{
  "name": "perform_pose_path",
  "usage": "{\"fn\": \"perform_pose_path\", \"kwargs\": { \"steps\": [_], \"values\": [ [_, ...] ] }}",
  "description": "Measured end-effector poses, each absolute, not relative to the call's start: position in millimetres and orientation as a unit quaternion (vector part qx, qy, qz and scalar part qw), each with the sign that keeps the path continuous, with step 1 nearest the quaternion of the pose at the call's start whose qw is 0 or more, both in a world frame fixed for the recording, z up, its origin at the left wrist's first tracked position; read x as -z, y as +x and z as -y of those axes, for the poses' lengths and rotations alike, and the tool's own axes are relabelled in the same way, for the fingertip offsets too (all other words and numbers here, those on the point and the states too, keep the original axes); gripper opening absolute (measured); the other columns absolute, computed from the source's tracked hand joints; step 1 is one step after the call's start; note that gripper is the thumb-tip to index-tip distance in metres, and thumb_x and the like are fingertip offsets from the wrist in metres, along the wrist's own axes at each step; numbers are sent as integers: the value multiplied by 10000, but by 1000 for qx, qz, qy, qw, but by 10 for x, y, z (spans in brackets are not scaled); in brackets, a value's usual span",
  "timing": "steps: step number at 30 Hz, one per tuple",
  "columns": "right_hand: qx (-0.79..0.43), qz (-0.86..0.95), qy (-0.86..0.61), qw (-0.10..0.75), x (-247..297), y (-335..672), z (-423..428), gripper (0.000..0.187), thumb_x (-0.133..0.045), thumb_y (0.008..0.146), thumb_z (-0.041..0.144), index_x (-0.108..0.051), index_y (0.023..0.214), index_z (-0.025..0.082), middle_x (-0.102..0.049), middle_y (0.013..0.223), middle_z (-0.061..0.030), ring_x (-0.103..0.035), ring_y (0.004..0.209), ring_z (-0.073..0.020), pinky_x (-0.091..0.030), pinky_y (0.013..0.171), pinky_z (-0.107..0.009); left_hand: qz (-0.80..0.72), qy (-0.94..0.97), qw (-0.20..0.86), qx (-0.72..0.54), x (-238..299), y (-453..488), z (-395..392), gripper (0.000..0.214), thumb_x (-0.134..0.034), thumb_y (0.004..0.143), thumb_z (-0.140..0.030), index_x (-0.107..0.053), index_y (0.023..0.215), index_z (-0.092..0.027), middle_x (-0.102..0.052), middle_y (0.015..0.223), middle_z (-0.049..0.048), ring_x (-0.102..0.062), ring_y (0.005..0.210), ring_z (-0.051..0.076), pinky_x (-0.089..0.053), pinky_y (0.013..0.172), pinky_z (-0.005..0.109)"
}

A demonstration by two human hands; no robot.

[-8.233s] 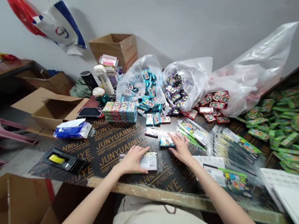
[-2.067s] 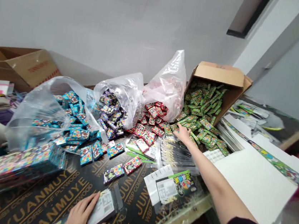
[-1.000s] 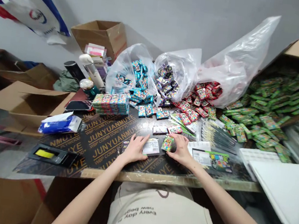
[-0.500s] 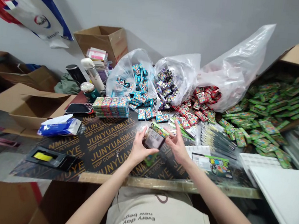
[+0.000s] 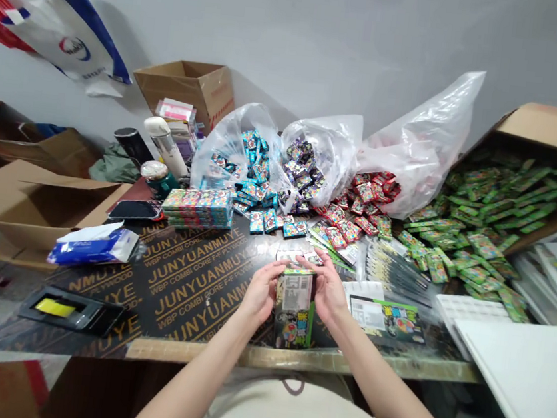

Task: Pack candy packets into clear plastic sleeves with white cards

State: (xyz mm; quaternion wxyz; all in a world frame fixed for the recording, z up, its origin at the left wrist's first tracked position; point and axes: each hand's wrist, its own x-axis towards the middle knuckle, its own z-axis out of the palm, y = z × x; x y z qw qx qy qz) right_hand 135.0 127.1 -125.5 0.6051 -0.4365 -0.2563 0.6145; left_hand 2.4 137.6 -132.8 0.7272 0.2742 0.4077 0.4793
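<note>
Head view: left hand (image 5: 263,293) and right hand (image 5: 330,294) fingers (image 5: 320,269) clasp a packet (image 5: 293,311), long axis vertical.

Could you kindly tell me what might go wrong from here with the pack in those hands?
The pack is held only between the left hand and right hand, with its lower end close to the board's front edge, so a slip could send it over the edge.

Loose red packs and green packs lie close together on the board, so they could get mixed up.
</note>
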Motion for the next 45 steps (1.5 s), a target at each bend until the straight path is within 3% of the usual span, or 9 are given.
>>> {"fn": "perform_pose_path", "kwargs": {
  "steps": [7,10,15,21,26,29,32,35,45],
  "values": [
    [-551,387,-463,577,1321,1574,-1277,139,-664,643,255,-668,760,181,-694,825,-38,-620,801,-192,-452,785,-336,-456,578,471,-486,1168,-84,-1427,133,-686,642,-287,-701,689,-164,-658,738,42,-595,708,153,-449,664,247],
    [-503,448,-479,563,1299,1635,-1257,164,-649,688,319,-700,787,198,-694,811,-32,-613,830,-201,-444,813,-356,-466,578,509,-436,1115,-115,-1520,154,-717,594,-288,-693,661,-152,-663,662,38,-595,628,156,-457,627,260],
    [-493,488,-480,537,1245,1709,-1324,172,-673,668,323,-689,780,193,-681,739,-6,-604,676,-154,-470,692,-307,-460,548,584,-383,1052,-93,-1652,174,-735,549,-242,-687,673,-130,-659,607,33,-584,568,143,-451,603,255],
    [-452,571,-466,502,1193,1780,-1240,141,-625,725,327,-676,741,196,-659,691,1,-594,648,-154,-468,647,-293,-413,726,405,-372,993,-91,-1508,142,-652,676,-302,-672,665,-162,-638,707,45,-577,679,156,-449,623,254],
    [-386,667,-453,449,1218,2002,-1125,245,-454,858,321,-657,977,253,-637,1048,-23,-566,991,-186,-406,889,-351,-354,825,290,-331,971,-104,-1474,129,-572,767,-249,-662,715,-172,-588,710,32,-543,664,134,-418,627,246],
    [-245,694,-546,400,1384,2425,-1215,269,-495,837,285,-604,1081,261,-585,1118,-44,-500,1066,-205,-361,916,-382,-342,856,256,-290,987,-98,-1489,183,-507,812,-208,-676,881,-207,-538,718,23,-507,655,128,-390,598,237],
    [-85,698,-658,269,1652,2885,-1344,207,-577,775,249,-658,965,234,-585,967,-81,-500,963,-245,-363,821,-411,-339,862,243,-288,1011,-97,-1486,226,-482,825,-194,-676,933,-237,-519,748,26,-495,674,130,-387,606,240],
    [-49,719,-669,183,1892,3110,-1401,124,-615,748,248,-688,847,238,-571,890,-75,-485,917,-249,-344,766,-394,-341,861,245,-288,1028,-97,-1475,223,-479,826,-194,-681,915,-227,-510,751,27,-490,675,129,-389,612,244],
    [-55,748,-640,167,2015,2939,-1213,161,-490,794,142,-621,713,190,-582,738,-62,-492,783,-205,-347,722,-323,-372,852,237,-282,1010,-57,-1437,210,-449,826,-159,-637,912,-192,-501,763,32,-500,742,157,-389,644,257]
  ]
}}
